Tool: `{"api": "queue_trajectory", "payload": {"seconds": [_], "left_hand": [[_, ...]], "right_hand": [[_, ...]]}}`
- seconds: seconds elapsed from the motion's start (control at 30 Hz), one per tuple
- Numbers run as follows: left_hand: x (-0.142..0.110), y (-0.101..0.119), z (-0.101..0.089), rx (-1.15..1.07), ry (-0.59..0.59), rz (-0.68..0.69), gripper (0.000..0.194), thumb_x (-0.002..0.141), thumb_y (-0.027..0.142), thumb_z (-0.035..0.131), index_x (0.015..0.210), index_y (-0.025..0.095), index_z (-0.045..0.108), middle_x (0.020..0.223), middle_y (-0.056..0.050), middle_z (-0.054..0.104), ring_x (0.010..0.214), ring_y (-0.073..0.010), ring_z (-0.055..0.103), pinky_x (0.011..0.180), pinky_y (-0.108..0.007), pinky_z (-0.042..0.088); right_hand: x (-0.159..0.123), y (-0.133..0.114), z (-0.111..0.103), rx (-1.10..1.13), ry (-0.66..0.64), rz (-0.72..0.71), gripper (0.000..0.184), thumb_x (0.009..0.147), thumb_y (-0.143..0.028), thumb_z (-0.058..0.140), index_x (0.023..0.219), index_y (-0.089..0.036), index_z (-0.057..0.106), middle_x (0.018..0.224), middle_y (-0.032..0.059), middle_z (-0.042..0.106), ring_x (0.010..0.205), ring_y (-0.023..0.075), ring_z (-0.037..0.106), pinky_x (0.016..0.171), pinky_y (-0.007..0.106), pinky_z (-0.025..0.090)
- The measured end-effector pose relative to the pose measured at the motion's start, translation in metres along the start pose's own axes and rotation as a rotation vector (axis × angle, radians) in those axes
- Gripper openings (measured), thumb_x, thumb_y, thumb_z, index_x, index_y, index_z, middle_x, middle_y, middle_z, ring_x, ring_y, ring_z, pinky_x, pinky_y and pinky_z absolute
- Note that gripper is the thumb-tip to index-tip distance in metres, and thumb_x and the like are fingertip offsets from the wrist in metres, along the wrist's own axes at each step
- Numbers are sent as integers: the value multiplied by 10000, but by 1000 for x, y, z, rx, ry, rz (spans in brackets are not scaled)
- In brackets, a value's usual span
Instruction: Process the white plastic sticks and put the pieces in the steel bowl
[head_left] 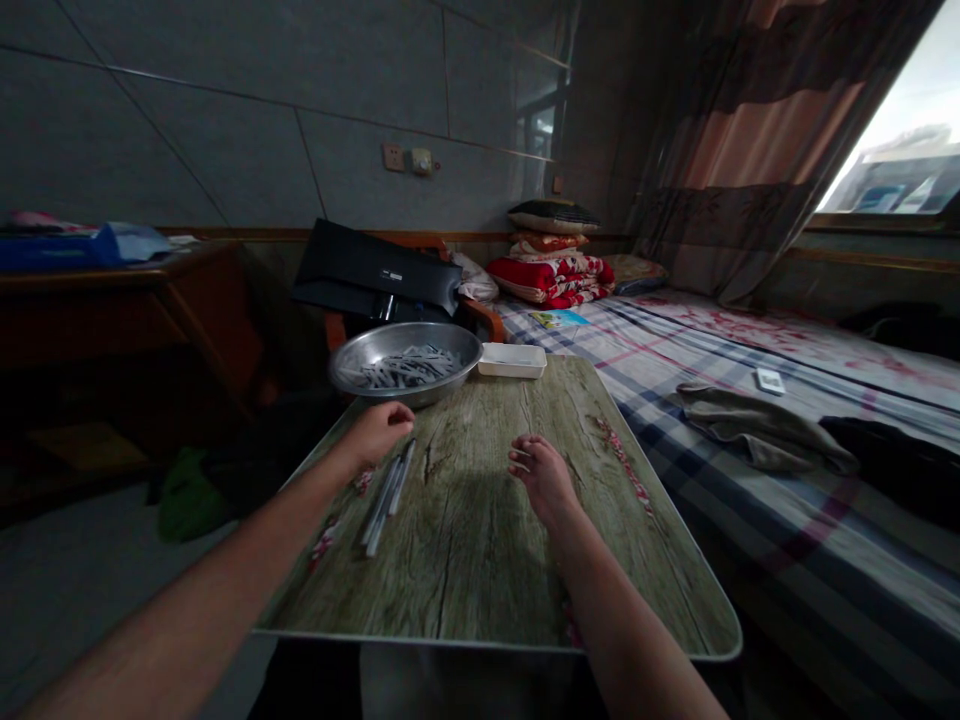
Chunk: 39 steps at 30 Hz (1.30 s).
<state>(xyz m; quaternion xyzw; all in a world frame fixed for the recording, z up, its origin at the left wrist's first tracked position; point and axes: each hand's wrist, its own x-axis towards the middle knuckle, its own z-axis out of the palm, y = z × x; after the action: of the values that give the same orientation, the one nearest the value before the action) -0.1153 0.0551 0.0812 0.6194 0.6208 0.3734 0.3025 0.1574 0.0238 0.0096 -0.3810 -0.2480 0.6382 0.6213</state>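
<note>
A steel bowl (466,345) stands at the far end of the wood-patterned table top (480,585), holding a heap of thin white-and-dark sticks or tubes (409,368). A few similar sticks (386,495) lie together on the table, just below my left hand (379,432). That hand rests near the bowl's front, its fingers turned under and hiding whatever they may hold. My right hand (544,478) lies palm down mid-table, fingers loosely apart, touching nothing but the surface. A white plastic tray (512,360) sits next to the bowl.
A checked bedsheet (750,520) runs along the table's right side, with a crumpled cloth (757,430) and a white remote (769,381) on it. Behind stand a black monitor (375,270) and stacked red bedding (551,280). A wooden desk (112,290) is at left.
</note>
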Motion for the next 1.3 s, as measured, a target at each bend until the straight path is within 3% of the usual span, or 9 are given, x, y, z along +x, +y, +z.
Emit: {"api": "queue_trajectory", "payload": {"seconds": [0.13, 0.27, 0.7, 0.8, 0.9, 1.03, 1.1, 1.2, 1.3], "left_hand": [[-27, -38, -7, 491, -87, 60, 54, 686, 263, 611, 685, 209, 614, 750, -32, 651, 761, -220, 608, 705, -303, 413], [-48, -56, 4, 636, -156, 43, 124, 738, 332, 627, 704, 218, 591, 776, -38, 638, 781, -221, 612, 688, -291, 391], [-47, -35, 43, 690, -75, -8, 162, 680, 246, 675, 569, 219, 559, 741, -59, 614, 781, -241, 608, 728, -320, 399], [-44, -23, 49, 622, -32, 7, 151, 634, 199, 660, 529, 215, 553, 703, -53, 620, 729, -235, 592, 689, -323, 383], [-42, -9, 65, 377, -57, -2, 138, 631, 224, 645, 523, 211, 560, 603, -17, 600, 638, -201, 565, 640, -304, 375], [-48, 9, 102, -145, -75, -35, 116, 664, 296, 645, 608, 200, 615, 597, 4, 597, 597, -176, 548, 607, -280, 401], [-54, 17, 122, -245, -16, -9, 90, 659, 266, 672, 616, 200, 630, 624, -3, 595, 620, -176, 546, 623, -277, 419], [-62, 28, 145, -274, 84, 120, 90, 622, 147, 723, 610, 209, 659, 720, -21, 591, 706, -175, 558, 709, -264, 450], [-58, 34, 157, -437, 123, 154, 172, 647, 100, 734, 768, 223, 727, 886, -40, 624, 809, -170, 580, 799, -247, 459]], "right_hand": [[0, 0, 0, 3, -7, 5, 156, 578, -224, 666, 707, -194, 584, 793, 21, 641, 635, 142, 595, 525, 253, 463], [-1, 1, 1, -22, -2, 11, 167, 576, -231, 662, 721, -189, 591, 805, 13, 634, 626, 131, 598, 521, 247, 462], [-2, 0, 2, -47, -26, 10, 159, 593, -237, 659, 728, -194, 587, 797, 8, 637, 599, 123, 584, 495, 231, 443], [-1, 1, 2, -57, -42, 20, 151, 609, -243, 654, 736, -195, 590, 785, 8, 646, 587, 122, 586, 497, 233, 442], [-2, 3, 2, -100, -105, 51, 154, 638, -275, 666, 752, -185, 615, 761, 20, 661, 594, 127, 594, 507, 231, 442], [-8, 10, 5, -193, -286, 174, 273, 709, -409, 691, 798, -151, 669, 764, 62, 688, 652, 158, 638, 564, 258, 484], [-9, 13, 6, -191, -327, 190, 299, 711, -427, 706, 809, -146, 675, 739, 54, 681, 631, 159, 629, 569, 271, 497], [-7, 13, 5, -142, -262, 126, 249, 687, -378, 741, 777, -163, 650, 694, 15, 653, 581, 136, 588, 549, 260, 493], [-3, 9, 1, -127, -141, 77, 244, 721, -395, 717, 770, -178, 618, 630, -6, 619, 528, 127, 558, 498, 244, 461]]}}
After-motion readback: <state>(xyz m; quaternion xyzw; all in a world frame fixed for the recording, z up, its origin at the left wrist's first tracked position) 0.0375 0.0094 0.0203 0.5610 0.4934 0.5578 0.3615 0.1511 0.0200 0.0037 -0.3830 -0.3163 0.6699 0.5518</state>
